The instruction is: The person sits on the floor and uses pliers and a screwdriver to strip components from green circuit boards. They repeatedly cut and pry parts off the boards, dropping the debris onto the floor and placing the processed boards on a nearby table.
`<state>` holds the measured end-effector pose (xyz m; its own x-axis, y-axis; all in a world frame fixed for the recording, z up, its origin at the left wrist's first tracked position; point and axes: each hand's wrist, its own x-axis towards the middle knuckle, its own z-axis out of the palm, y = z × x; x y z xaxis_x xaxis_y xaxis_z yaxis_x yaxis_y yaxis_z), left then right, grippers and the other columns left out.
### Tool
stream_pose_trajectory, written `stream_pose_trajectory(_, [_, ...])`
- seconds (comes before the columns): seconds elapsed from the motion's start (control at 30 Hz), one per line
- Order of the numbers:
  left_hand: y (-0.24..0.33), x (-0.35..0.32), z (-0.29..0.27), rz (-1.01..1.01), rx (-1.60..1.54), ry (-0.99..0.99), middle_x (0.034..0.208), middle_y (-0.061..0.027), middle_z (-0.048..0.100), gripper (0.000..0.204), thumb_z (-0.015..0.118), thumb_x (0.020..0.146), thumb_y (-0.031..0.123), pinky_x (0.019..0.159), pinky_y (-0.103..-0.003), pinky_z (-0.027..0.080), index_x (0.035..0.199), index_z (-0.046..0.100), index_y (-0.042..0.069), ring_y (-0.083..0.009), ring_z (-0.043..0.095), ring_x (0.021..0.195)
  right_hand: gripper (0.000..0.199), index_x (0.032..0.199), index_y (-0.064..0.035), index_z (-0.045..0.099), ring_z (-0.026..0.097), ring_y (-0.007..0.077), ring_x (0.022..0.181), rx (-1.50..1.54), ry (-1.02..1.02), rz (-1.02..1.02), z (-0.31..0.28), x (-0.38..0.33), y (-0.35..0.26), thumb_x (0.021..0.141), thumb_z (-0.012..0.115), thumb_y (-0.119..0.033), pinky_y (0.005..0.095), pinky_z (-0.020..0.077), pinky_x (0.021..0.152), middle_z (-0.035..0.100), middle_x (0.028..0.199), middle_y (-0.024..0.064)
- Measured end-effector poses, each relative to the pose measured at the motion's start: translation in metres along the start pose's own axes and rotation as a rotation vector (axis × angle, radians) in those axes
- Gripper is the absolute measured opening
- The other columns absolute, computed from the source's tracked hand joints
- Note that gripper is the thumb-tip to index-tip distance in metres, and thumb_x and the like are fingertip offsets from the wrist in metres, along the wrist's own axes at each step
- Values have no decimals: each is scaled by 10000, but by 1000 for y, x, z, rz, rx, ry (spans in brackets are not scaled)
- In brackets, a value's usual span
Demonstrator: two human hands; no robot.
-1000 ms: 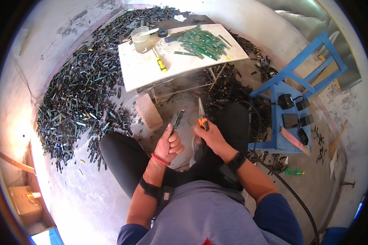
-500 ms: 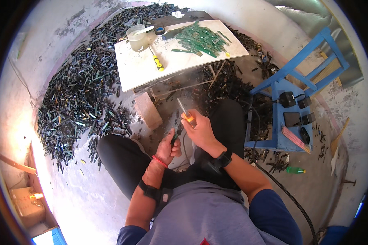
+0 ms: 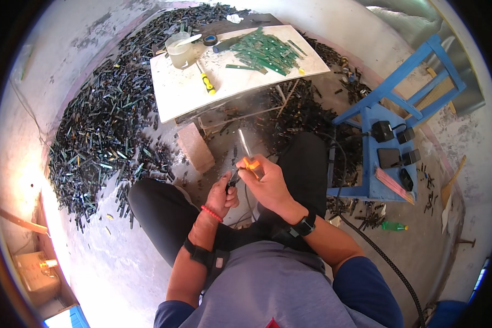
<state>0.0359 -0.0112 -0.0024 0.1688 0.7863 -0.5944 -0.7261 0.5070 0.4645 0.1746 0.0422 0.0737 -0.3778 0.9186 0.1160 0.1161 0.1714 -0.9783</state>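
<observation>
My right hand (image 3: 269,185) grips an orange-handled tool (image 3: 251,164) with a long, narrow metal blade pointing up and away from me. Its exact kind is unclear. Close by on the left, my left hand (image 3: 222,197) is closed around a dark, narrow strip-like piece (image 3: 233,179), mostly hidden by the fingers. The two hands meet between my knees, the right thumb and fingers at the far end of the dark piece. Whether the tool touches that piece cannot be made out.
Ahead stands a low white-topped table (image 3: 172,98) with green circuit-board strips (image 3: 268,52), a yellow-black screwdriver (image 3: 208,83), a tub (image 3: 180,53) and a tape roll (image 3: 210,40). Dark strips heap (image 3: 104,120) on the left. A brick (image 3: 195,147) lies before the table; a blue chair (image 3: 369,183) holds adapters.
My right hand has turned and come slightly nearer to me, showing more of the orange handle. The blade stands a little steeper. My left hand has shifted slightly left with the dark piece.
</observation>
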Motion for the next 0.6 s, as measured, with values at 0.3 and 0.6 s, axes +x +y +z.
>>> stream_pose_trajectory(0.3, [-3, 4, -14, -9, 26, -148, 484, 29, 270, 496, 399, 923, 523, 403, -255, 240, 612, 377, 137, -104, 230, 373, 169, 945, -11, 587, 562, 73, 720, -137, -26, 38, 3, 4, -16, 821, 629, -119, 227, 449, 659, 624, 782, 30])
stream_pose_trajectory(0.6, [1, 1, -10, 82, -22, -140, 471, 35, 246, 513, 403, 916, 539, 411, -254, 243, 597, 363, 139, -103, 223, 364, 304, 938, -24, 554, 588, 335, 640, -284, -50, 155, -23, -21, -14, 863, 551, -318, 388, 445, 588, 572, 661, 166])
